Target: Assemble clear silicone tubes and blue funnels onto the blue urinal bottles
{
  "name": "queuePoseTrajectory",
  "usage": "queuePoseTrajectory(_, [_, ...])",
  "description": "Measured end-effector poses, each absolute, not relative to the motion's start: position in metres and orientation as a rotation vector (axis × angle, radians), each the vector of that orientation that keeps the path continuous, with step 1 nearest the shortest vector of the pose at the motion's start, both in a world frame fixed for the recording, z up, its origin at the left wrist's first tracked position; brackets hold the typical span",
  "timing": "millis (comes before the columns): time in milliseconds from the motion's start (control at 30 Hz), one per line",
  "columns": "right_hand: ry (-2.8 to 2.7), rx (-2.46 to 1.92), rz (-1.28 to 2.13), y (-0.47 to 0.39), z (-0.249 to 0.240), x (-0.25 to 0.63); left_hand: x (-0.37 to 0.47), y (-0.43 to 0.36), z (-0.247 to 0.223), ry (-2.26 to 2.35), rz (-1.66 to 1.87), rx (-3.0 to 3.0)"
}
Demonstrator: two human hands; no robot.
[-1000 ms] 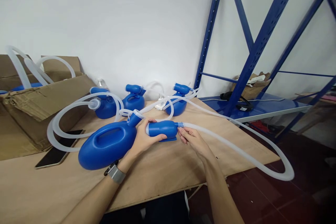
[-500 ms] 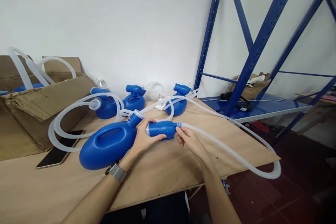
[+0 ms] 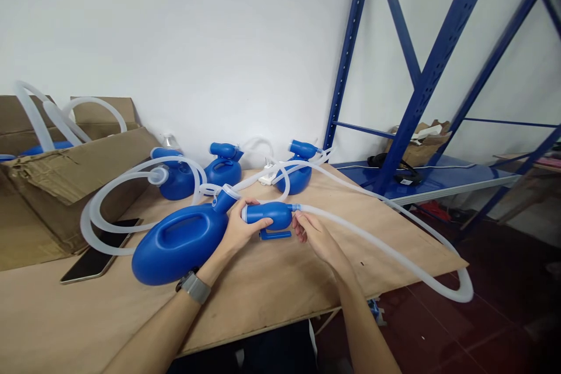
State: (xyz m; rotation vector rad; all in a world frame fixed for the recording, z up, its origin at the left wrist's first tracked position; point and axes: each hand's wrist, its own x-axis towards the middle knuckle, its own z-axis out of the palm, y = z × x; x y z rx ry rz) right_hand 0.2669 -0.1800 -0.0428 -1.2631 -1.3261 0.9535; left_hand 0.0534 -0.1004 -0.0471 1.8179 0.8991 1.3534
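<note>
My left hand (image 3: 239, 227) is wrapped round a blue plastic urinal head (image 3: 272, 215), holding it sideways above the table. A clear hose (image 3: 372, 239) runs from its narrow nozzle and loops past the table's right edge. At that joint my right hand (image 3: 314, 236) is closed, thumb and fingertips pinching the hose end; any small part between them is too small to make out. A blue handle-like piece (image 3: 276, 235) hangs below the head. Left of my left hand lies a large blue urinal bottle (image 3: 179, 242) with a capped, tilted neck.
Several blue bottles with hoses, among them one bottle (image 3: 223, 170), stand along the wall. A cardboard box (image 3: 65, 187) with more hoses is at left, a phone (image 3: 94, 260) before it. At right stands a blue metal rack (image 3: 438, 79). The wooden table (image 3: 245, 310) ends near me.
The urinal head has shifted slightly left and turned, so the handle-like piece below it shows more. My right fingers stay at the hose joint. The large bottle has hardly moved.
</note>
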Motion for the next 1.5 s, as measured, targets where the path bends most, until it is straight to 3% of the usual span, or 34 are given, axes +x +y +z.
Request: queuePoseTrajectory(1500, [-1.414,-1.346,0.733,-0.179,-0.05,0.255,0.057,-0.099,-0.047,0.839,1.292,1.441])
